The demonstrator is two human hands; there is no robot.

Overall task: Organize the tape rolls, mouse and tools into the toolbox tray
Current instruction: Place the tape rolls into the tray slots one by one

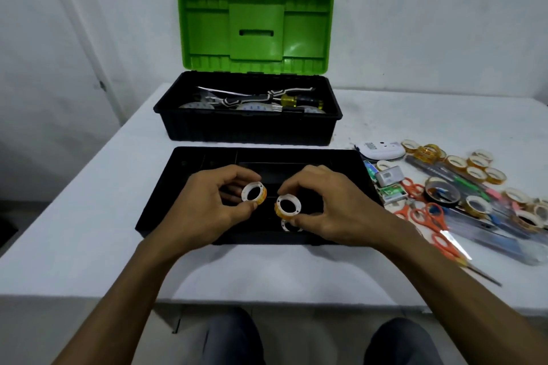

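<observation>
The black toolbox tray [166, 204] lies on the white table in front of me. My left hand [207, 204] pinches a small yellow tape roll [254, 193] above the tray's middle. My right hand [335, 210] pinches a second small tape roll [288, 206] just to its right. Another small roll [289, 225] lies in the tray right below it. To the right of the tray sit a white mouse [381, 149], several tape rolls [477, 164], orange scissors [436, 218] and pens [462, 175].
The open toolbox [246, 127] with a raised green lid [255, 29] stands behind the tray; inside are a yellow-handled screwdriver [292, 100] and other tools. A larger dark tape roll [441, 191] and small boxes [390, 176] lie among the clutter at the right.
</observation>
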